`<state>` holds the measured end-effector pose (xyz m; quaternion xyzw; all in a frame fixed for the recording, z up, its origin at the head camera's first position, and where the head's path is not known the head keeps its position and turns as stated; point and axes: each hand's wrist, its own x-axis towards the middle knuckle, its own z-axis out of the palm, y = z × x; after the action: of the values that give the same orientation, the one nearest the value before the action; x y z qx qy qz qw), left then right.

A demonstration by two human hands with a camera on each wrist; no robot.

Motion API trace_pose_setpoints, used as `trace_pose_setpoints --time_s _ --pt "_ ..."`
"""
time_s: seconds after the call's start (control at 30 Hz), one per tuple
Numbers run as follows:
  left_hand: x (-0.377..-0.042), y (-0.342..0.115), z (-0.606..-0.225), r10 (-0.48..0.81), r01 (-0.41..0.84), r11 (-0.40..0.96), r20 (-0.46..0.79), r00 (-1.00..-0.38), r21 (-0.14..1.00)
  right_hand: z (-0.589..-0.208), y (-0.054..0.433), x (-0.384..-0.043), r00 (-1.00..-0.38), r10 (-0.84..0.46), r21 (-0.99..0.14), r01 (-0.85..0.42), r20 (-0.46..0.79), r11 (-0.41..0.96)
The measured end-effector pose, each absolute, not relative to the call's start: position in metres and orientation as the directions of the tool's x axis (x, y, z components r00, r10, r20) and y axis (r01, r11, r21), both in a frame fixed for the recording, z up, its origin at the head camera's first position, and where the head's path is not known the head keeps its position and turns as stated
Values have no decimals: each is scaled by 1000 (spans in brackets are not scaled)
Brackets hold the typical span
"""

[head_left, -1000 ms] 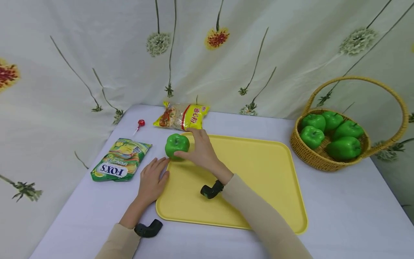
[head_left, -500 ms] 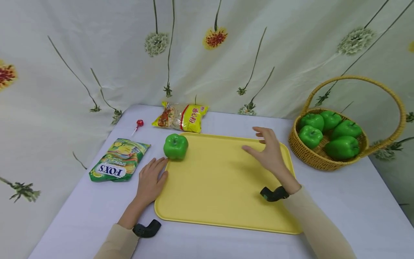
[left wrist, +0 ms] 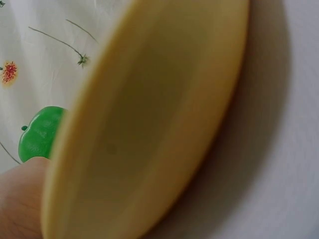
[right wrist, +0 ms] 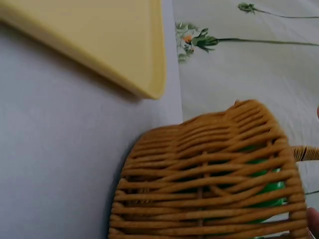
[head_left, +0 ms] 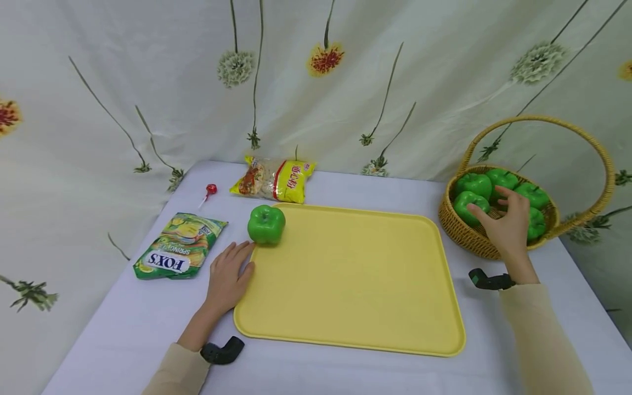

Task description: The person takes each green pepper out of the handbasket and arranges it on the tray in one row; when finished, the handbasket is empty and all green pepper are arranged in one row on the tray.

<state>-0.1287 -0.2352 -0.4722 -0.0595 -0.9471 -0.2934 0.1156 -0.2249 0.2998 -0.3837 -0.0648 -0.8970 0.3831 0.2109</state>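
Peppers, green and glossy, are grouped five strong in the wicker basket [head_left: 456,233], which is set at two o'clock from the yellow tray [head_left: 350,280]. Over the basket the right hand [head_left: 508,222] is held with thumb and fingers spread apart, and nothing is seen to be grasped by it. At ten o'clock from that hand, the nearest pepper [head_left: 466,206] is overlapped by the thumb tip (whether it is touched cannot be told). Another pepper [head_left: 536,224] is partly hidden behind the hand at three o'clock, while the remaining three are ranged from eleven round to two o'clock.

A lone pepper [head_left: 266,224] is placed upright at the tray's ten o'clock corner, well apart from the right hand. It is found at one o'clock from the left hand [head_left: 228,278], which is laid palm down at the tray's nine o'clock edge, its fingers relaxed and nothing gripped. The index fingertip is brought close to the lone pepper's base; contact cannot be made out.

At ten o'clock from the left hand, a green snack bag [head_left: 180,246] is laid flat on the white cloth [head_left: 306,373]. A yellow food packet [head_left: 273,180] is seen at twelve o'clock from the lone pepper, and a red lollipop [head_left: 210,189] at ten.
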Motion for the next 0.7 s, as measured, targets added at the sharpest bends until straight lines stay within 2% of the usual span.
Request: trace_pose_setpoints --time_s 0.13,0.7 --pt "-128 -235 -473 47 179 819 247 -968 546 -388 308 -227 -919 286 -723 2 271 691" --pt "-128 -235 -472 43 177 821 250 -967 543 -390 312 -231 -954 206 -704 -8 219 711"
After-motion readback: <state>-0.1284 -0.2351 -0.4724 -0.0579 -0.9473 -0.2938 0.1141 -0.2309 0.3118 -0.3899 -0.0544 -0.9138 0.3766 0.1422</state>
